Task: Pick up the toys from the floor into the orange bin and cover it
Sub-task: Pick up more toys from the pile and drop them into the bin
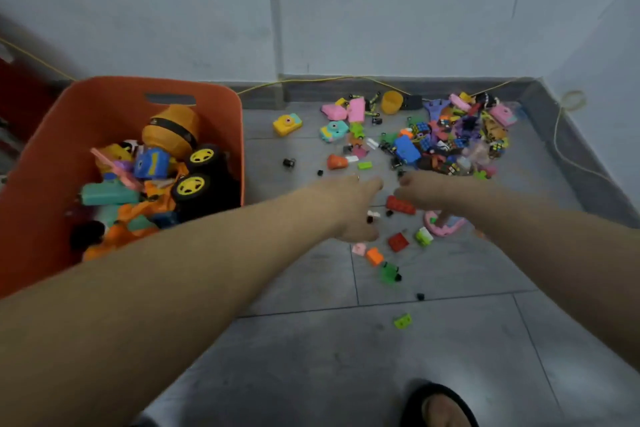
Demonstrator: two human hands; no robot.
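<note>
The orange bin (45, 184) stands on the floor at the left, holding several toys, among them a black car with yellow wheels (197, 177). A heap of small toys and bricks (450, 139) lies by the far right wall corner. My left hand (346, 208) reaches over the floor with fingers spread, holding nothing. My right hand (426, 192) hovers just right of it, fingers loosely bent over a red brick (400, 205), thumb down on a pink ring-shaped toy (446, 227). Both hands are blurred. No lid is in view.
Loose pieces lie near the hands: a red block (398, 241), an orange block (374, 256), green pieces (389, 272) (402, 321). A yellow toy camera (286, 124) sits mid-floor. A yellow cord (561, 146) runs along the wall. My foot (438, 407) is at the bottom edge.
</note>
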